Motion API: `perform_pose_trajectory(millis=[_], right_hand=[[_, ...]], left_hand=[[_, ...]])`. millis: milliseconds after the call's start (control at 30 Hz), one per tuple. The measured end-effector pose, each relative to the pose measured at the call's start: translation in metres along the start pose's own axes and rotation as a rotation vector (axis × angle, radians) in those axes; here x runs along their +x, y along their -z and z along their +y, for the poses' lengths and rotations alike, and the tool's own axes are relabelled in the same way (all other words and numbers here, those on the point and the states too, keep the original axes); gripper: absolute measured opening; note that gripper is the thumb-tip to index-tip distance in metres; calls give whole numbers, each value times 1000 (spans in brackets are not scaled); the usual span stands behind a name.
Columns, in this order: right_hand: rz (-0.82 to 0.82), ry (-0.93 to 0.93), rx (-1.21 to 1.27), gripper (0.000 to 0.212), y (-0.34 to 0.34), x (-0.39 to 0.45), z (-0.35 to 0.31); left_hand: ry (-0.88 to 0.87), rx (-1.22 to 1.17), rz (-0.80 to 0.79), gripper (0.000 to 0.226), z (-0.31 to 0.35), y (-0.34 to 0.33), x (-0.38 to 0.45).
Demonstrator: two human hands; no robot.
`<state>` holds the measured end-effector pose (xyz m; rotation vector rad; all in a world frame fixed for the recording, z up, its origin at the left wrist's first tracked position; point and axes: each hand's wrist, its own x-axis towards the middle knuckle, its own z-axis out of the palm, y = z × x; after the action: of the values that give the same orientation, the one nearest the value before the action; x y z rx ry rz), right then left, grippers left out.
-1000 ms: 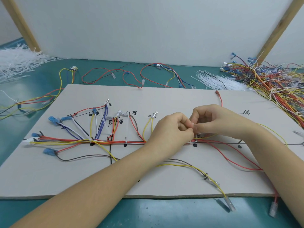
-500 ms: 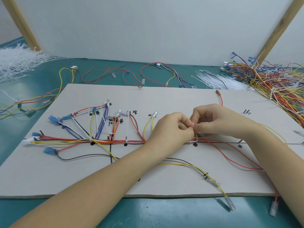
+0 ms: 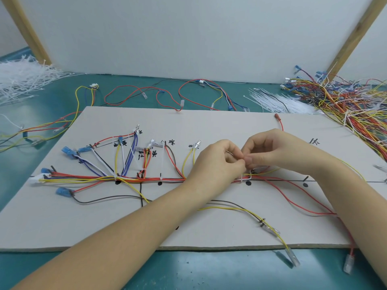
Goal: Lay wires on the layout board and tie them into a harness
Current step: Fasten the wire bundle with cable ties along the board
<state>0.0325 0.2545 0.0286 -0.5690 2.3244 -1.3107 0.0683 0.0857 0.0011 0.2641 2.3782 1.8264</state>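
Wires in red, yellow, blue, white and brown lie fanned along the trunk line [image 3: 146, 180] drawn on the pale layout board [image 3: 209, 126], several branches ending in blue or clear terminals. At a black dot [image 3: 248, 183] right of centre, the left hand [image 3: 217, 162] and right hand [image 3: 272, 151] meet fingertip to fingertip, both pinching a thin white cable tie [image 3: 243, 178] looped round the bundle. The wires look light and limp, likely to spring out of line unless held close to the tie point. The tie itself seems slick and narrow, best gripped at its tail. Spare ties [image 3: 272, 100] and loose wires [image 3: 345, 105] lie heaped on the green bench [image 3: 188, 268] behind the board.
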Motion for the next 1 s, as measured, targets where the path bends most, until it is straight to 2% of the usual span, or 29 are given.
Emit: perform_pose_trajectory(millis=[133, 300, 567, 700, 1000], right_hand=[[23, 51, -66, 5, 1, 0, -2], [103, 207, -258, 24, 0, -3, -5], [121, 238, -312, 30, -2, -5, -8], [164, 226, -211, 26, -3, -4, -10], [169, 173, 107, 18, -6, -4, -15]], left_hand=[[9, -25, -19, 17, 0, 1, 0], [37, -77, -61, 15, 2, 3, 0], [27, -20, -95, 21, 3, 5, 0], [-27, 143, -129, 22, 2, 4, 2], [-18, 256, -175, 28, 1, 3, 4]])
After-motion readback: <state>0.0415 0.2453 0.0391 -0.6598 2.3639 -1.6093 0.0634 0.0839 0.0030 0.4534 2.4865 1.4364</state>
